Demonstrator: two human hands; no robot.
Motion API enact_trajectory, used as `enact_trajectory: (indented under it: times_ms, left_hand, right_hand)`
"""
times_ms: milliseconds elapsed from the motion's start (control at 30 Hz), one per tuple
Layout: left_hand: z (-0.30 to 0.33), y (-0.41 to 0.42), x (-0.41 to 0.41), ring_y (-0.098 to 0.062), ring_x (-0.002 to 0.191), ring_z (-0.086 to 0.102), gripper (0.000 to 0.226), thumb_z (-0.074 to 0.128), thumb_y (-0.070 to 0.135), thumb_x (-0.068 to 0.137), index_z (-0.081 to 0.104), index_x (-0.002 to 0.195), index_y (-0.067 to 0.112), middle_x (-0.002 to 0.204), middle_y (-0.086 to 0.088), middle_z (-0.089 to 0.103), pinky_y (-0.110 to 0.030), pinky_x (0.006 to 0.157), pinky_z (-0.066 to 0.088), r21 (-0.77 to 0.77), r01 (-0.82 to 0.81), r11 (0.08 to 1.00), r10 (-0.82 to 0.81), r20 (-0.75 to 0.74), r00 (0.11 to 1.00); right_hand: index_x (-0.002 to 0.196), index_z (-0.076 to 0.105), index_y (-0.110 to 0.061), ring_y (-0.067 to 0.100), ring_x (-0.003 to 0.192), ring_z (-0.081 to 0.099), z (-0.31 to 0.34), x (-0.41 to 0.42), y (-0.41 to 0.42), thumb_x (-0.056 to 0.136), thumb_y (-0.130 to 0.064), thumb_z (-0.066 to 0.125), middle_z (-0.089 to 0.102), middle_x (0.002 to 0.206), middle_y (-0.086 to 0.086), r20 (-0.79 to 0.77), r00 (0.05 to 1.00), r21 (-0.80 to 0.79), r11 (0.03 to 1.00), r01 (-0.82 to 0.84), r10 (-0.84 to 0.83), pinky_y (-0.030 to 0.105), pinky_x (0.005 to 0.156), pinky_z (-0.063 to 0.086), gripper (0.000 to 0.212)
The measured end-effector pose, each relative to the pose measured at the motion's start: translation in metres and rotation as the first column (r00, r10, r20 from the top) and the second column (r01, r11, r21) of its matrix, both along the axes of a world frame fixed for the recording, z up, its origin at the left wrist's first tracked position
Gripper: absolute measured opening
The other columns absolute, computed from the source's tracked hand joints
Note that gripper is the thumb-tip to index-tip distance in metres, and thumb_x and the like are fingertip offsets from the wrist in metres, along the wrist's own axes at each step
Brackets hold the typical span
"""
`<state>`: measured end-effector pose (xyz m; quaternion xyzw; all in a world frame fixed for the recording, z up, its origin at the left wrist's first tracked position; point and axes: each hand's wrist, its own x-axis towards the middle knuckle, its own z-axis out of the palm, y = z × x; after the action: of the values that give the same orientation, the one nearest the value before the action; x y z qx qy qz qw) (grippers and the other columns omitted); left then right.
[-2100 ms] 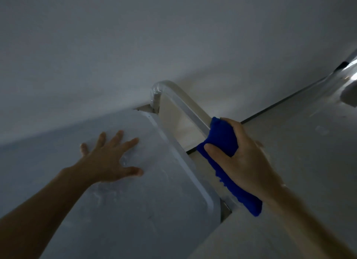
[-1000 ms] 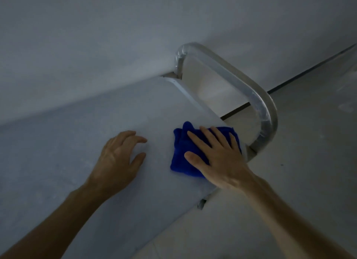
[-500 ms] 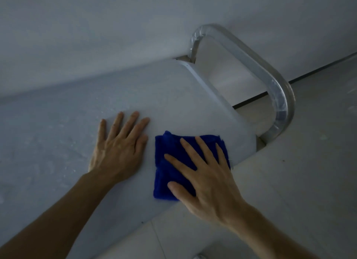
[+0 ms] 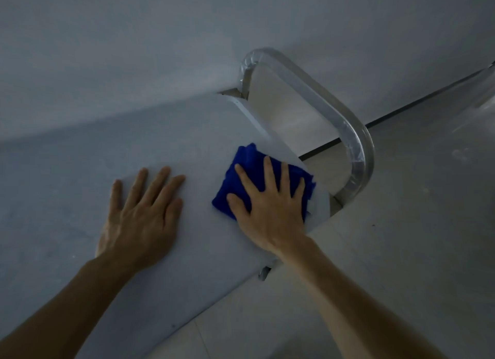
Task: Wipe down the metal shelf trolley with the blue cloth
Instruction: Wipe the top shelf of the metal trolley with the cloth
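Note:
The metal trolley's flat top shelf (image 4: 80, 171) fills the left and middle of the head view, dull grey in dim light. Its shiny tubular handle (image 4: 348, 128) loops up at the shelf's right end. A folded blue cloth (image 4: 241, 168) lies on the shelf near that right end. My right hand (image 4: 270, 206) presses flat on the cloth with fingers spread, covering most of it. My left hand (image 4: 142, 214) rests palm down on the bare shelf, a little to the left of the cloth, holding nothing.
A plain grey wall (image 4: 187, 37) rises right behind the trolley. Pale tiled floor (image 4: 415, 224) spreads to the right and below the shelf edge, with a dark strip along the wall's base. A small trolley part, perhaps a caster (image 4: 263, 274), shows under the shelf edge.
My right hand has slid the cloth rightwards along the shelf toward the handle end. Earlier it held the cloth around the handle. My left hand stays flat on the shelf.

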<state>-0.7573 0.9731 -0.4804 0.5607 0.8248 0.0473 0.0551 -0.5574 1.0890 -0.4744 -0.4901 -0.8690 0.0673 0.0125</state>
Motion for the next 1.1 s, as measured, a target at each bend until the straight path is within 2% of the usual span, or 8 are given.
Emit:
enact_trajectory:
  times_ms: [200, 267, 333, 500, 600, 800, 967, 1100]
  left_hand:
    - [0.004, -0.003, 0.000, -0.014, 0.148, -0.011, 0.060, -0.007, 0.055, 0.091, -0.004, 0.150, 0.045, 0.160, 0.017, -0.006, -0.049, 0.120, -0.006, 0.018, 0.009, 1.000, -0.009, 0.010, 1.000]
    - [0.005, -0.002, 0.001, -0.015, 0.149, -0.006, 0.061, -0.004, 0.055, 0.092, 0.004, 0.151, 0.044, 0.161, 0.016, 0.002, -0.049, 0.120, -0.003, 0.035, 0.012, 0.999, -0.012, 0.019, 1.000]
    - [0.006, -0.002, 0.003, -0.016, 0.149, -0.001, 0.061, -0.001, 0.054, 0.092, 0.010, 0.151, 0.044, 0.161, 0.015, 0.008, -0.050, 0.120, 0.000, 0.040, 0.009, 0.999, -0.010, 0.021, 1.000]
    - [0.007, 0.000, 0.005, -0.020, 0.149, 0.011, 0.060, 0.009, 0.051, 0.093, 0.020, 0.151, 0.040, 0.159, 0.011, 0.019, -0.053, 0.119, 0.007, 0.022, -0.003, 1.000, 0.003, 0.001, 1.000]
    - [0.008, 0.000, 0.003, -0.020, 0.148, 0.016, 0.058, 0.013, 0.050, 0.094, 0.027, 0.149, 0.039, 0.158, 0.011, 0.025, -0.053, 0.119, 0.011, 0.026, 0.002, 1.000, -0.002, 0.012, 1.000]
    - [0.005, 0.000, -0.002, -0.012, 0.149, 0.000, 0.064, 0.004, 0.053, 0.092, 0.012, 0.153, 0.035, 0.159, 0.016, 0.009, -0.044, 0.121, -0.003, 0.059, -0.016, 0.998, 0.013, 0.052, 0.999]
    - [0.005, -0.002, -0.002, -0.010, 0.148, -0.008, 0.064, 0.000, 0.053, 0.093, 0.004, 0.154, 0.032, 0.159, 0.017, 0.001, -0.044, 0.121, -0.006, 0.063, -0.017, 0.998, 0.013, 0.061, 0.998]
    - [0.008, -0.002, 0.001, -0.016, 0.149, 0.011, 0.063, 0.010, 0.048, 0.094, 0.022, 0.152, 0.027, 0.158, 0.012, 0.020, -0.049, 0.121, 0.006, 0.065, -0.009, 0.998, 0.006, 0.048, 0.999]
  right_hand:
    - [0.153, 0.007, -0.047, 0.033, 0.153, 0.003, 0.004, 0.054, -0.037, 0.097, -0.067, 0.006, 0.008, 0.167, -0.001, 0.004, 0.939, -0.041, 0.938, -0.345, 0.345, 0.062, 0.118, 0.003, 0.059]
    - [0.155, -0.001, -0.043, 0.026, 0.153, 0.001, 0.005, 0.077, -0.016, 0.096, -0.063, -0.007, 0.006, 0.167, -0.003, 0.042, 0.958, -0.027, 0.958, -0.284, 0.285, 0.058, 0.121, 0.006, 0.062]
    - [0.153, -0.008, -0.041, 0.025, 0.153, 0.000, 0.008, 0.083, 0.013, 0.090, -0.065, -0.016, 0.003, 0.167, -0.001, 0.048, 0.995, -0.017, 0.996, -0.092, 0.093, 0.054, 0.123, 0.006, 0.068]
    - [0.153, -0.001, -0.040, 0.041, 0.138, 0.029, 0.006, 0.031, 0.069, 0.080, -0.083, -0.001, 0.013, 0.161, 0.011, 0.010, 0.985, 0.013, 0.985, 0.171, -0.171, 0.059, 0.110, 0.029, 0.085]
    - [0.150, -0.004, -0.044, 0.045, 0.139, 0.023, 0.003, -0.012, 0.097, 0.075, -0.090, 0.004, 0.007, 0.161, 0.011, -0.016, 0.983, -0.040, 0.982, 0.182, -0.183, 0.064, 0.110, 0.023, 0.088]
    - [0.151, 0.000, -0.053, 0.040, 0.149, -0.010, 0.000, -0.058, 0.081, 0.079, -0.087, 0.006, -0.009, 0.166, -0.002, -0.001, 0.998, -0.038, 0.997, -0.061, 0.061, 0.068, 0.114, -0.007, 0.080]
    - [0.151, 0.001, -0.056, 0.031, 0.152, -0.008, 0.000, -0.004, 0.027, 0.082, -0.089, 0.019, -0.006, 0.167, -0.009, -0.009, 0.897, -0.004, 0.897, -0.443, 0.443, 0.061, 0.118, -0.002, 0.078]
    - [0.154, 0.007, -0.049, 0.021, 0.153, 0.001, 0.003, 0.039, 0.055, 0.091, -0.080, 0.011, 0.005, 0.167, -0.008, 0.004, 0.929, 0.047, 0.928, -0.370, 0.370, 0.056, 0.121, 0.012, 0.071]
